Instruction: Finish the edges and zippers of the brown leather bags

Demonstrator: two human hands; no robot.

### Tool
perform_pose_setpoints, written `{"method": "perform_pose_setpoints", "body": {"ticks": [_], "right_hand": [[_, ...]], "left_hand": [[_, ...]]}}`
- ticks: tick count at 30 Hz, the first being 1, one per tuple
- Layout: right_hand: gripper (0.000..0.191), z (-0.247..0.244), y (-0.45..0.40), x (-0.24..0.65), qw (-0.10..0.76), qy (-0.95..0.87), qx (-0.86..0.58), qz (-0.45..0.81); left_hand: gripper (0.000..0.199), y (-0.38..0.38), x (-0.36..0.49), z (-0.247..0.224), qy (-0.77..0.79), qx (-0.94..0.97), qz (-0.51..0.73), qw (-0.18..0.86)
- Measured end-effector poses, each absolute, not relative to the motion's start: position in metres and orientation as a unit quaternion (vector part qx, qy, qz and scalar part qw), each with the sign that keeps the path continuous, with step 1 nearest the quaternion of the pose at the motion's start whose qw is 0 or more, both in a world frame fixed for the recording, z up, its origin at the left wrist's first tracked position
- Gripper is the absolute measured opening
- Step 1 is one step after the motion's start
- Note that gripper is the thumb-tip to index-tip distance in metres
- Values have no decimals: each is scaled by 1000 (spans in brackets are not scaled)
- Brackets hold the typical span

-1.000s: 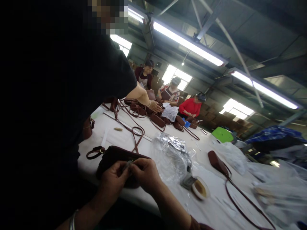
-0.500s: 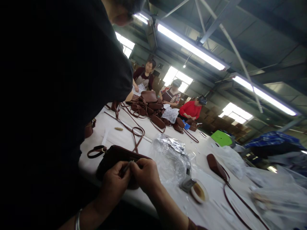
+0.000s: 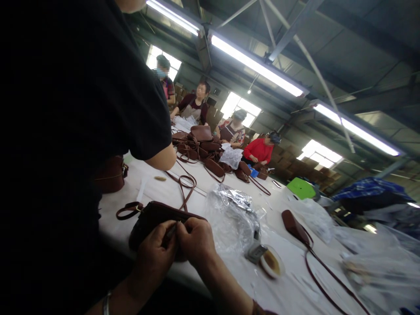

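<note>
Long light tubes (image 3: 256, 65) ran across the upper part of the head view, above a white counter (image 3: 278, 291) that sloped through the frame. A co-worker's dark sleeve (image 3: 144, 127) filled much of the left side. One second earlier that person's forearm had stretched toward the heap of brown bags (image 3: 201, 133) near the centre; now the arm was drawn back, only a bent elbow (image 3: 164, 158) showing, and another person (image 3: 169, 89) had come into sight at upper left.

Low left of centre, the dark brown bag (image 3: 147, 223) lay at the counter's near edge, in much the same place as before, its loop (image 3: 127, 211) pointing left. The left hand (image 3: 155, 251) had its grip closed, thumb against finger, on a small greyish piece (image 3: 170, 232) (too small and dim to name). The right hand (image 3: 198, 240) curled in beside it, fingertips at the bag's upper side; whether its grip was closed on anything, I could not tell.

Since both hands had barely shifted, the fine work at the bag seemed undisturbed, and the withdrawn arm probably left the heap easier to reach.
</note>
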State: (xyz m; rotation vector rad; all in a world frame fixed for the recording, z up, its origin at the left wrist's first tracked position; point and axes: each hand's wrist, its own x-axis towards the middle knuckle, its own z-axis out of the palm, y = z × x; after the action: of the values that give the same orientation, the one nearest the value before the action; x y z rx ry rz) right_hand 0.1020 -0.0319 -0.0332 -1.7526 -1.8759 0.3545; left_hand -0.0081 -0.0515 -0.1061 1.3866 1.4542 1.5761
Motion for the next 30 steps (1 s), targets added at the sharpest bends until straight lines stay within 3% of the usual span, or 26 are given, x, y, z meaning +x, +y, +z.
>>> {"method": "perform_pose_setpoints", "body": {"ticks": [3, 10, 30], "right_hand": [[27, -33, -35, 107, 281, -708, -629, 155], [21, -37, -42, 119, 310, -707, -587, 244], [21, -56, -49, 116, 396, -651, -589, 268]], "left_hand": [[27, -50, -9, -103, 543, 506, 593, 312], [39, -56, -10, -86, 519, 387, 568, 509], [28, -65, -7, -72, 473, 214, 556, 649]]}}
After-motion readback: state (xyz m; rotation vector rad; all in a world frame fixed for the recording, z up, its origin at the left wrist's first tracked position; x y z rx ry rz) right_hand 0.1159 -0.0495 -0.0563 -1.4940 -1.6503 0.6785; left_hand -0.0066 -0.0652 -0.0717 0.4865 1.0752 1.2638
